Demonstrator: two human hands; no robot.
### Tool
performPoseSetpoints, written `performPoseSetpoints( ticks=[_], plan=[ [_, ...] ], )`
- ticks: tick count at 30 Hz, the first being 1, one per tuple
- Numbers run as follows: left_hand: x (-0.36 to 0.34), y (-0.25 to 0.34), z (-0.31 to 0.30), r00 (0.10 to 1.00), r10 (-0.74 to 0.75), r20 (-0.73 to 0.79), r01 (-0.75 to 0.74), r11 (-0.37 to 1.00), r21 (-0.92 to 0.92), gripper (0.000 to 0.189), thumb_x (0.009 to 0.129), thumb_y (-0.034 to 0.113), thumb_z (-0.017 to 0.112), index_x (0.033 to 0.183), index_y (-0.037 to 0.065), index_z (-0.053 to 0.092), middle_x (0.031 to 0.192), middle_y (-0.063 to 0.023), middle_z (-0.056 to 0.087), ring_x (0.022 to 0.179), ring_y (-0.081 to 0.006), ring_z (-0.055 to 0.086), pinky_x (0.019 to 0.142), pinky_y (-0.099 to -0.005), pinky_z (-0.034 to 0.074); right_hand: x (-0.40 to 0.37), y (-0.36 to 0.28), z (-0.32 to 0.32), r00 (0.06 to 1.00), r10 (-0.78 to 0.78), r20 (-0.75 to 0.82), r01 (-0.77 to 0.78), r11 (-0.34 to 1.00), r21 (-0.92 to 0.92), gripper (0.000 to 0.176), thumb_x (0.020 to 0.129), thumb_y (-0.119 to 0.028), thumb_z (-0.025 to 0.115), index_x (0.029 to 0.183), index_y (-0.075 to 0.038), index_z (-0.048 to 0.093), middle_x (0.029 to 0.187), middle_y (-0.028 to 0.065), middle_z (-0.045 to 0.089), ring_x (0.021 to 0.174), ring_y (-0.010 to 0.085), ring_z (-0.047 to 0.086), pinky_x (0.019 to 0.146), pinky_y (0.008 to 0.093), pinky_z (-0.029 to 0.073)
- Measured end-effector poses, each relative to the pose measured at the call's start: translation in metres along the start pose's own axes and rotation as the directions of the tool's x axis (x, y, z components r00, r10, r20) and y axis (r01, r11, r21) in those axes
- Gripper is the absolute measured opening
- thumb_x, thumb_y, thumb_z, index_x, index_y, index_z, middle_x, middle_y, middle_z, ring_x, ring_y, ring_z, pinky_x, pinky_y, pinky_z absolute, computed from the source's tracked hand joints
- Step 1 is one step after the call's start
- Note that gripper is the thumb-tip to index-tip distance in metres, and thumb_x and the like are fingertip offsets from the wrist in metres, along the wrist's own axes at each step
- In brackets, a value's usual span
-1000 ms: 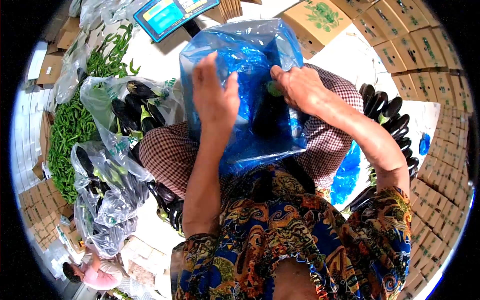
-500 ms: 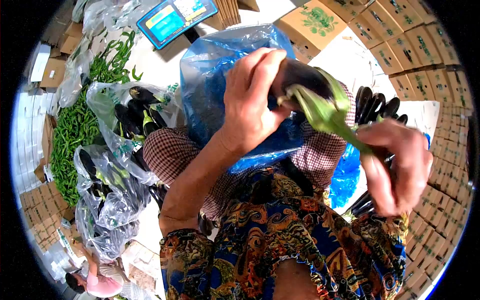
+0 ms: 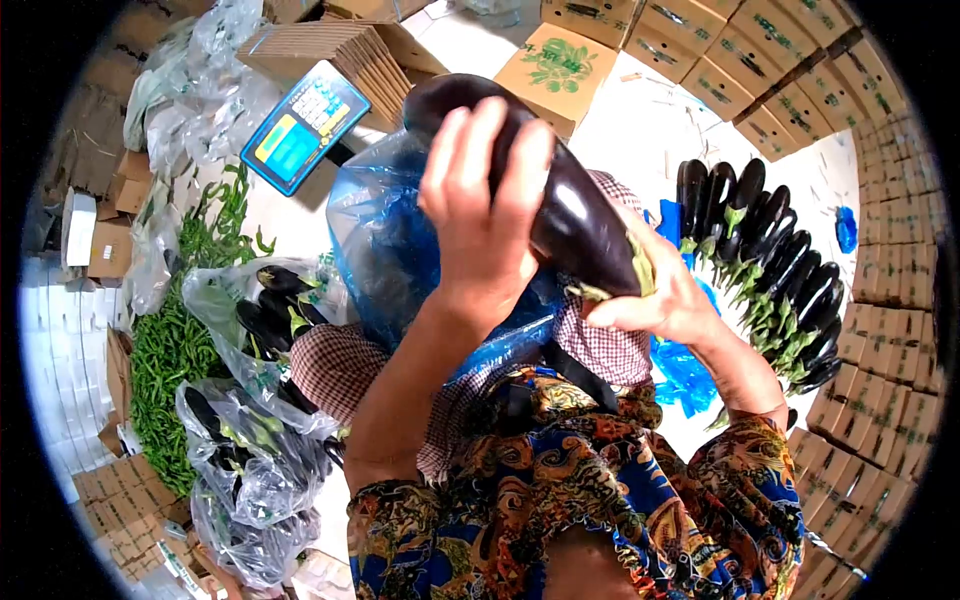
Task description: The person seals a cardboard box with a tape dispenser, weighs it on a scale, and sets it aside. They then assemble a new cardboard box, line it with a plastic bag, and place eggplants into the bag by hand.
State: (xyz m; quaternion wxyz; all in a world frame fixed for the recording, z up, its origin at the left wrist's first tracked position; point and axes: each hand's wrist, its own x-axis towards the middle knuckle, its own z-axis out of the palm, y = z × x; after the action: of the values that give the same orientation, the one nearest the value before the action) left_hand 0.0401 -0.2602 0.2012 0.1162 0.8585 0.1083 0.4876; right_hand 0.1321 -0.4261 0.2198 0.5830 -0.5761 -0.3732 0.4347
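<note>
A large glossy dark eggplant is held slantwise in front of me, its green cap toward the lower right. My left hand lies round its upper body, the fingers slightly blurred. At the cap end, my right hand grips it with the thumb along the near side; the stem is hidden there. Beneath the eggplant, an open blue plastic bag sits between the checked trouser legs. To the right, a curved row of eggplants lies with stems pointing inward.
Clear bags of eggplants lie on the left beside a long heap of green peppers. A blue-framed scale display stands ahead, near flattened cardboard. Stacked cartons line the right side. Blue plastic lies by my right leg.
My right hand has moved left from the stem tip onto the cap end. The eggplant has turned so its long body shows. The view has shifted, revealing more of the eggplant row.
</note>
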Motion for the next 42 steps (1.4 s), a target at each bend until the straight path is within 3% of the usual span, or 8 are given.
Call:
performPoseSetpoints(
  ticks=[3,5,8,16,21,26,30,42],
  plan=[
    [-0.01,-0.008,-0.01,0.908,-0.416,-0.049,0.401,0.898,-0.18,0.056,0.069,0.0,0.057,0.124,0.004,0.047,0.127,-0.0223,0.044,0.12,-0.0376,0.041,0.098,-0.0459,0.035,-0.005,0.006,-0.006,0.95,-0.313,0.017,0.281,0.824,-0.491,0.094,0.064,-0.016,0.083,0.14,0.0,0.03,0.13,0.0171,0.049,0.118,0.0261,0.05,0.098,0.0349,0.041],
    [-0.026,-0.04,-0.009,0.796,-0.441,0.414,0.554,0.256,-0.792,0.05,0.082,0.002,0.046,0.131,0.007,0.035,0.127,-0.0207,0.044,0.121,-0.0344,0.042,0.101,-0.0458,0.036,-0.008,0.015,-0.01,0.927,-0.374,0.004,0.301,0.739,-0.602,0.092,0.065,-0.015,0.081,0.139,0.001,0.029,0.131,0.0215,0.048,0.118,0.0302,0.052,0.097,0.0364,0.042],
    [-0.019,-0.038,-0.003,0.552,-0.403,0.73,0.509,-0.531,-0.678,0.039,0.094,0.017,0.041,0.132,0.006,0.034,0.129,-0.0185,0.044,0.119,-0.0308,0.045,0.1,-0.0426,0.038,-0.007,0.025,-0.013,0.855,-0.518,0.037,0.367,0.552,-0.749,0.089,0.067,-0.012,0.079,0.139,0.001,0.03,0.131,0.0258,0.046,0.119,0.035,0.051,0.097,0.0374,0.042],
    [0.007,0.005,0.033,0.616,-0.399,0.679,0.434,-0.548,-0.715,0.058,0.094,0.045,0.044,0.131,0.0,0.039,0.119,-0.0198,0.054,0.11,-0.0323,0.054,0.097,-0.0449,0.042,-0.019,0.021,-0.021,0.877,-0.465,0.119,0.254,0.241,-0.937,0.084,0.067,-0.022,0.077,0.136,-0.002,0.033,0.125,0.0231,0.048,0.105,0.0381,0.055,0.086,0.041,0.048],
    [0.012,0.014,0.068,0.575,-0.354,0.738,0.467,-0.598,-0.651,0.053,0.092,0.041,0.052,0.13,0.006,0.043,0.12,-0.0122,0.056,0.108,-0.0291,0.055,0.095,-0.045,0.044,-0.032,0.045,-0.033,0.848,-0.509,-0.145,0.054,0.355,-0.933,0.073,0.077,-0.034,0.07,0.132,0.0,0.036,0.116,0.023,0.053,0.103,0.0381,0.054,0.087,0.0425,0.047],
    [0.043,0.071,0.101,0.638,-0.028,0.77,0.732,-0.289,-0.617,0.048,0.094,0.031,0.051,0.133,0.007,0.039,0.124,-0.0075,0.051,0.112,-0.0212,0.051,0.097,-0.039,0.04,-0.058,0.072,-0.069,0.691,-0.386,-0.612,0.01,0.851,-0.525,0.076,0.07,-0.037,0.078,0.126,0.0,0.042,0.111,0.0185,0.058,0.103,0.0292,0.058,0.088,0.037,0.046],
    [0.037,0.066,0.103,0.391,0.045,0.919,0.92,0.005,-0.392,0.051,0.091,0.025,0.056,0.13,-0.005,0.041,0.118,-0.0183,0.056,0.104,-0.0222,0.057,0.092,-0.0325,0.045,-0.102,0.077,-0.111,0.58,0.022,-0.814,0.063,0.995,0.072,0.052,0.077,-0.034,0.071,0.113,-0.003,0.053,0.087,0.0076,0.062,0.073,0.0122,0.059,0.061,0.0248,0.046],
    [-0.023,-0.053,0.046,0.314,-0.484,0.817,0.941,0.042,-0.337,0.043,0.09,0.017,0.06,0.127,-0.001,0.048,0.106,-0.0126,0.062,0.087,-0.0156,0.064,0.072,-0.0228,0.056,-0.21,0.211,-0.271,0.328,0.392,-0.859,0.707,0.501,0.499,0.042,0.081,-0.046,0.064,0.094,-0.009,0.048,0.072,0.0093,0.056,0.053,0.0118,0.052,0.035,0.0181,0.029]
  ],
)
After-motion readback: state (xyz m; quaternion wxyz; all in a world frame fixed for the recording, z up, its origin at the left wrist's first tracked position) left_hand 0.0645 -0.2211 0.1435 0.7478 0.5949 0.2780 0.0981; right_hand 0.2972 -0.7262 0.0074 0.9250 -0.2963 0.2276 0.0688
